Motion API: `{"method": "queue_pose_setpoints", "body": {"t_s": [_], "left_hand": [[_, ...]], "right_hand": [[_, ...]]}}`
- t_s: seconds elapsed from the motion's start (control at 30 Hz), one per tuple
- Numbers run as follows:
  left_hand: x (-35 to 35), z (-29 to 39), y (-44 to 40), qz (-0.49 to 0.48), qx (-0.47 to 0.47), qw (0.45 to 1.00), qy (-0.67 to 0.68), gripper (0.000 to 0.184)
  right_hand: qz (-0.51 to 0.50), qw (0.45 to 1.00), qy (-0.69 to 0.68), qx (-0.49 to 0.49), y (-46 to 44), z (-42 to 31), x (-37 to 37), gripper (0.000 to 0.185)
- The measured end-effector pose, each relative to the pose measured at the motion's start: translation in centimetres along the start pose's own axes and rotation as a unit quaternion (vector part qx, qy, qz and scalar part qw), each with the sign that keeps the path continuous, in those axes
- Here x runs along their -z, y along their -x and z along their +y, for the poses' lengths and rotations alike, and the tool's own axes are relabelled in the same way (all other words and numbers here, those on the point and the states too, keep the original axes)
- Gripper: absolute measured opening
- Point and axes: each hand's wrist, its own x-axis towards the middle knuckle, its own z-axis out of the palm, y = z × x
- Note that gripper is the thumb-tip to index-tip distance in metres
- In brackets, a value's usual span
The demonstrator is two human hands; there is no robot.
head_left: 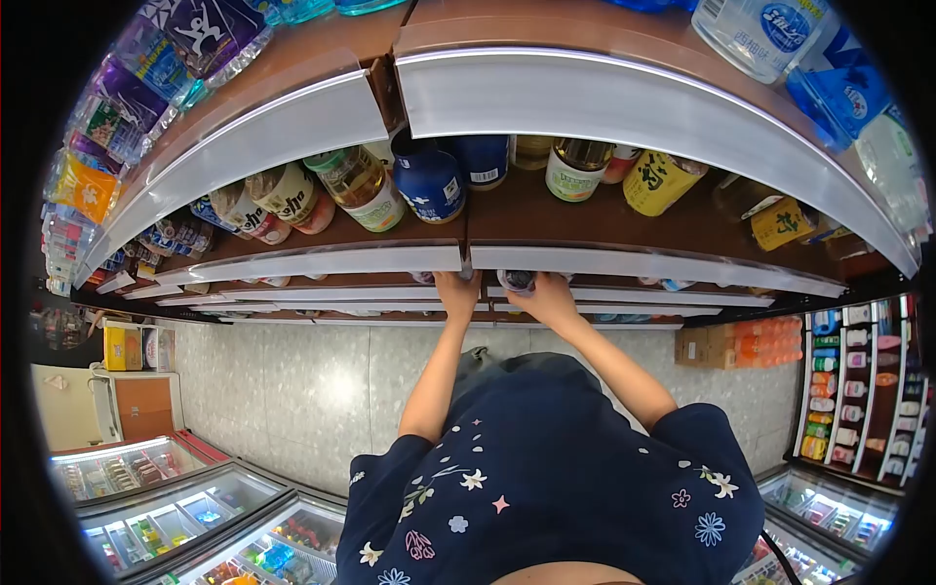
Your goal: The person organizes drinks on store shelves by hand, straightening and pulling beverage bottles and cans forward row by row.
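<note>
Both my hands reach into a lower shelf, just below the shelf edge (585, 261). My left hand (456, 292) is at the shelf opening, partly under the edge, beside a small dark-purple item; its fingertips are hidden. To its right, my right hand (546, 298) has its fingers wrapped round a dark-capped bottle (517, 282), whose lower part is out of sight. On the shelf above stand a dark blue bottle (427, 185), a green-labelled bottle of amber drink (359, 190), another such bottle (577, 174) and a yellow-labelled bottle (663, 182).
White price rails (585, 93) run along the shelf fronts. Cartons (707, 347) and orange packs (767, 341) stand on the floor at the right. Glass-topped freezers (185, 517) are at the lower left, and stocked racks (853, 390) at the far right.
</note>
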Motion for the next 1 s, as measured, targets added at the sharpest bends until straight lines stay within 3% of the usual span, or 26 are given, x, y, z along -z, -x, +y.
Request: {"method": "queue_pose_setpoints", "body": {"t_s": [0.1, 0.13, 0.23, 0.27, 0.37, 0.43, 0.47, 0.53, 0.57, 0.67, 0.77, 0.87, 1.0], "left_hand": [[0.0, 0.2, 0.7, -0.028, -0.017, 0.999, 0.012, 0.068], [0.1, 0.5, 1.3, -0.064, 0.058, 0.995, 0.043, 0.067], [-0.9, 0.2, 2.2, -0.099, 0.025, 0.994, 0.045, 0.051], [-1.3, 0.3, 2.4, -0.110, 0.080, 0.985, 0.102, 0.047], [-1.6, 0.6, 2.1, -0.094, 0.067, 0.985, 0.125, 0.043], [-1.3, -0.4, 1.8, -0.166, 0.067, 0.974, 0.139, 0.049], [-0.9, -1.0, 1.6, -0.201, 0.066, 0.967, 0.144, 0.052], [-0.5, -2.8, 1.2, -0.221, 0.068, 0.953, 0.195, 0.041], [-0.4, -3.7, 1.1, -0.230, 0.069, 0.946, 0.219, 0.036], [3.8, -2.6, -0.6, -0.228, 0.106, 0.941, 0.224, 0.023], [6.2, -4.7, -1.6, -0.230, 0.041, 0.959, 0.160, 0.020], [10.1, -3.7, -3.7, -0.299, 0.123, 0.922, 0.213, 0.020], [11.3, -4.2, -3.9, -0.342, 0.123, 0.890, 0.277, 0.026]], "right_hand": [[-0.028, 0.999, -0.021, -0.028, 1.2, 0.2, 0.4, 0.073], [-0.017, 0.999, -0.034, -0.018, 1.7, 0.3, 0.4, 0.073], [0.012, 0.999, -0.046, -0.015, 2.7, 0.2, 0.7, 0.071], [0.022, 0.999, -0.045, -0.017, 3.0, 0.0, 1.0, 0.070], [0.060, 0.997, -0.042, -0.039, 3.4, -1.7, 2.6, 0.069], [0.083, 0.994, -0.046, -0.055, 3.4, -3.3, 3.3, 0.069], [0.113, 0.993, -0.030, -0.011, 3.3, -3.9, 3.2, 0.071], [0.068, 0.990, -0.104, -0.063, 3.2, -6.1, 3.2, 0.069], [0.044, 0.985, -0.142, -0.088, 3.1, -7.1, 2.9, 0.069], [0.085, 0.991, -0.105, -0.013, 2.4, -8.7, 0.0, 0.070], [0.136, 0.989, -0.052, 0.025, 1.1, -9.8, -3.5, 0.072], [0.134, 0.991, -0.001, -0.004, 0.2, -9.0, -7.3, 0.067], [0.113, 0.990, 0.008, -0.088, -2.2, -9.6, -9.2, 0.062]]}}
